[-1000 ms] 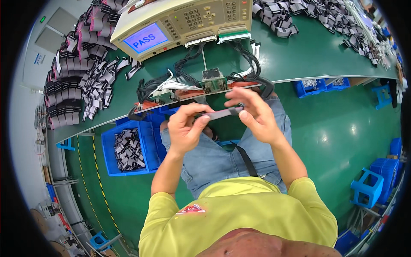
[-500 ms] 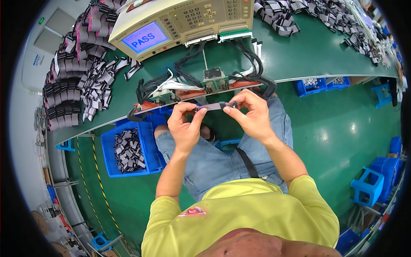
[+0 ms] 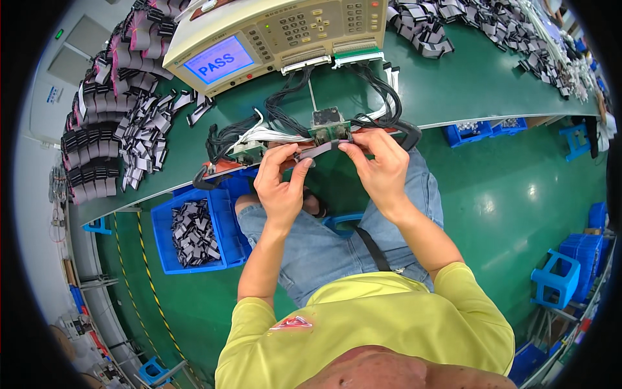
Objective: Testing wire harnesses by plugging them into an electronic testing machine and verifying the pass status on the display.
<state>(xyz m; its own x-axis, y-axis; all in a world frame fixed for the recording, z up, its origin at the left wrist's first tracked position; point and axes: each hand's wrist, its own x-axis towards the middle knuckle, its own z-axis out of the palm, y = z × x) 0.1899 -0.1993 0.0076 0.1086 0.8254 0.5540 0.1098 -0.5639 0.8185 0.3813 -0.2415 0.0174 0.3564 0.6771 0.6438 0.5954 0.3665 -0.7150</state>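
A short grey ribbon cable with black end connectors stretches between my two hands. My left hand pinches its left end between thumb and fingers. With its right end in a pinch, my right hand is close against the green circuit-board fixture at the table's front edge. Whether that connector is seated in the fixture, I cannot tell, as my fingers cover it. A second small board fixture stands to the left, beyond my left hand. Black and white wire bundles run from the fixtures to a beige tester with a lit screen.
Piles of grey ribbon cables lie on the green table at left, more at far right. A blue bin of cables stands below the table's left edge. Blue stools are on the floor at right.
Both hands have moved slightly forward with the ribbon cable. Its right end has come up against the middle fixture, and the cable now slants a little more.
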